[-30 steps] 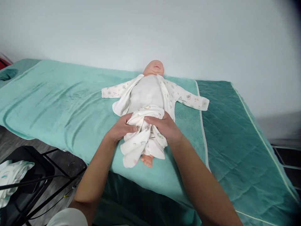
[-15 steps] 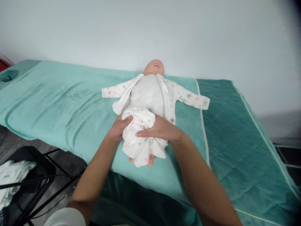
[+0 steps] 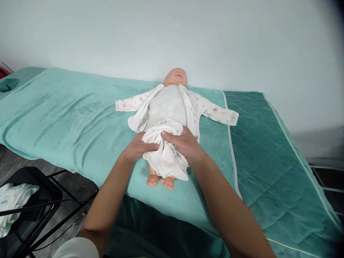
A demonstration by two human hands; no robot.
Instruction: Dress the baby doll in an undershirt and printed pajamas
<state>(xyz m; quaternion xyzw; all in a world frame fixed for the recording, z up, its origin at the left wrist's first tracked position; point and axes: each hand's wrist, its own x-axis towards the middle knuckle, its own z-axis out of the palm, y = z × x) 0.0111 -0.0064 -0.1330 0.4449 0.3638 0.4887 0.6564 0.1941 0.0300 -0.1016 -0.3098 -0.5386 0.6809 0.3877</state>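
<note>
The open jacket (image 3: 192, 107) encloses the shoulders and arms of the doll (image 3: 167, 105), its two front panels parted over the white torso and its sleeves stretched out to either side; the ends of the doll's arms are hidden inside. A printed white garment (image 3: 169, 161) lies bunched over the doll's hips and upper legs; whether the legs run through it, I cannot tell. The left hand (image 3: 136, 147) has its thumb pressed over the garment on the left of the doll's hips, and the right hand (image 3: 188, 145) grips it from the right, fingers mostly out of sight. Just beyond the doll's bare feet (image 3: 168, 182) comes the near edge of the light green blanket (image 3: 67, 107), which spreads far to the doll's left. To its right, a pale trimmed edge passes under the sleeve, and a darker quilted cover (image 3: 268, 150) continues. The doll lies face up with its head (image 3: 175, 77) close to the wall (image 3: 172, 32), long axis running from there toward the person, feet slightly left of the head. Below and left of the doll, a black chair (image 3: 51, 191) bears printed white cloth (image 3: 20, 197).
</note>
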